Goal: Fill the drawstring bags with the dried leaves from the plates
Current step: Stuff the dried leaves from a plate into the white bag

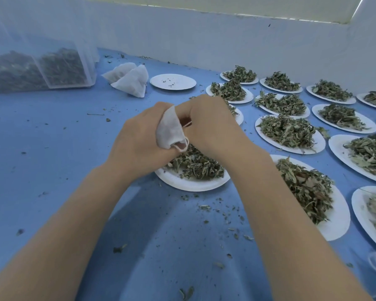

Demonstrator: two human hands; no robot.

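Crumbs (pixel 234 230) of leaf lie scattered on the blue table (pixel 52 131) nearest us, between our two forearms. Further in, at centre, our left hand (pixel 139 140) is curled round a small white bag (pixel 168 129), its mouth and cord loop hanging toward 5 o'clock over the plate (pixel 191 183) of leaves (pixel 195 165) just below. Our right hand (pixel 211 124) is bunched at the bag's upper end; its fingertips are hidden from us, so we cannot tell whether it pinches the cord or the cloth.

From 1 to 4 o'clock stand many more heaped plates (pixel 291 135); at 12 an emptied plate (pixel 173 82); at 11 two filled bags (pixel 128 80); at 10 clear tubs (pixel 65 68) of leaves.

We judge the bag is being closed or opened. With the mouth pointing down, a slack grip would spill leaves back out; a hard tug could snap the thin cord or tear the cloth; our right forearm passes close over the near plate (pixel 326 213) at 4 and could sweep it
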